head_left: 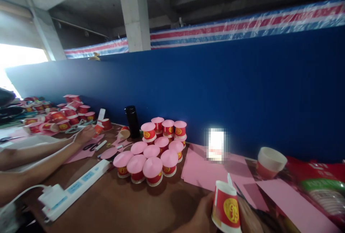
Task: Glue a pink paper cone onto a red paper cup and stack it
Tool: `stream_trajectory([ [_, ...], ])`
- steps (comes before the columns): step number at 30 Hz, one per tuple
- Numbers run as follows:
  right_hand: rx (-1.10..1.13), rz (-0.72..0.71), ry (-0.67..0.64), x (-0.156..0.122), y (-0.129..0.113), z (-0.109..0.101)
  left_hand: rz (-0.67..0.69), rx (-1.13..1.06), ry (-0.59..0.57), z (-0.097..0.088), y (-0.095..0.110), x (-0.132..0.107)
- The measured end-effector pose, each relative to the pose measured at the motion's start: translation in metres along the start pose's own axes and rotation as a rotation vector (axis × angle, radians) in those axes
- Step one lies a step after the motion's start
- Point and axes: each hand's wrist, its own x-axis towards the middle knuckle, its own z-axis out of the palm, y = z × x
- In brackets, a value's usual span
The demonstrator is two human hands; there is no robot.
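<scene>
Between my hands, low in the head view, is a red and white paper cup (226,208) with a yellow emblem, upside down and slightly tilted. My left hand (202,212) grips its left side. My right hand (250,215) is against its right side, partly blurred, with most fingers hidden behind the cup. A thin white piece (229,180) sticks up behind the cup's top; what it is I cannot make out. Pink paper sheets (201,166) lie just beyond. To the left stand several stacked cups topped with pink paper discs (152,167).
A co-worker's arms (45,155) reach in from the left, one hand at a red cup. Nearby lies a white power strip (78,188). A black flask (132,121) stands by the blue partition (242,92). At right are a pale cup (271,163) and a red bag (323,186).
</scene>
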Motion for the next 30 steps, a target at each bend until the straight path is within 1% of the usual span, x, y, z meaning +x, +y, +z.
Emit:
stream_trajectory([
  [1,-0.01,0.005,0.006,-0.003,0.001,0.002,-0.009,-0.02,-0.016,0.003,0.0,0.002],
  [3,-0.021,0.017,0.011,-0.008,0.004,0.005,-0.039,-0.143,-0.067,0.007,0.001,0.005],
  [5,-0.027,0.028,0.005,-0.013,0.006,0.007,-0.025,-0.186,-0.1,0.009,0.002,0.005],
  [6,-0.03,0.032,-0.002,-0.015,0.007,0.008,-0.006,-0.175,-0.102,0.009,0.002,0.005],
  [8,-0.036,0.034,-0.02,-0.017,0.01,0.009,-0.033,-0.16,-0.103,0.008,0.003,0.003],
  [10,-0.038,0.028,-0.043,-0.017,0.012,0.01,-0.004,-0.153,-0.092,0.008,0.003,0.002],
  [13,-0.043,0.018,-0.07,-0.015,0.015,0.012,0.021,-0.178,-0.116,0.006,0.001,0.003],
  [15,-0.053,0.016,-0.078,-0.013,0.016,0.013,0.009,-0.206,-0.126,0.005,-0.002,0.006],
  [19,-0.066,0.002,-0.093,-0.014,0.017,0.012,-0.087,-0.304,-0.154,0.003,-0.008,0.011],
  [22,-0.064,-0.055,-0.113,-0.016,0.02,0.011,-0.06,-0.334,-0.163,0.002,-0.01,0.014],
  [24,-0.059,-0.086,-0.116,-0.016,0.021,0.011,-0.065,-0.356,-0.156,0.001,-0.011,0.014],
  [26,-0.049,-0.101,-0.124,-0.016,0.021,0.011,-0.056,-0.35,-0.123,0.0,-0.013,0.014],
  [28,-0.041,-0.112,-0.143,-0.015,0.02,0.01,-0.002,-0.311,-0.08,-0.002,-0.015,0.013],
  [30,-0.038,-0.115,-0.149,-0.014,0.017,0.009,0.037,-0.275,-0.066,-0.003,-0.017,0.011],
])
